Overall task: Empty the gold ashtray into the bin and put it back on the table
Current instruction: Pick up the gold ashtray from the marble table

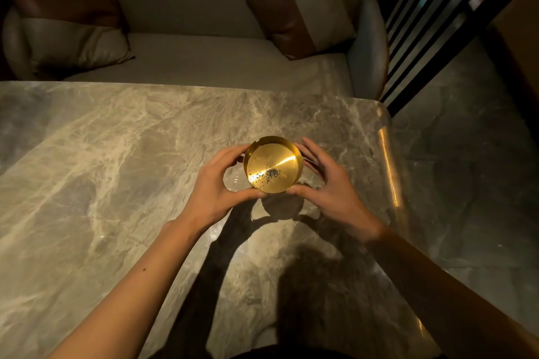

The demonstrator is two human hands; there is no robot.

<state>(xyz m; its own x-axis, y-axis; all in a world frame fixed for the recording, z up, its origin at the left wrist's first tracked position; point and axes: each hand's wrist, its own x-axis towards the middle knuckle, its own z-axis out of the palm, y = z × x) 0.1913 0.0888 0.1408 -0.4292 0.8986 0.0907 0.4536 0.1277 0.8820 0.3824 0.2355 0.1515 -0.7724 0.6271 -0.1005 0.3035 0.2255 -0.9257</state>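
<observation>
A round gold ashtray (272, 165) with a small heap of grey ash in its bottom is held a little above the marble table (116, 154), tilted slightly toward me; its shadow falls on the tabletop below. My left hand (217, 183) grips its left rim with thumb underneath and fingers behind. My right hand (329, 186) cups the right side, thumb touching the lower rim and fingers spread by the far edge. No bin is in view.
A grey sofa (204, 61) with brown-and-grey cushions (303, 11) stands behind the table. The table's right edge (389, 160) has a gold trim, beyond it a marble floor (466, 154) and dark vertical slats (423, 23) at the upper right.
</observation>
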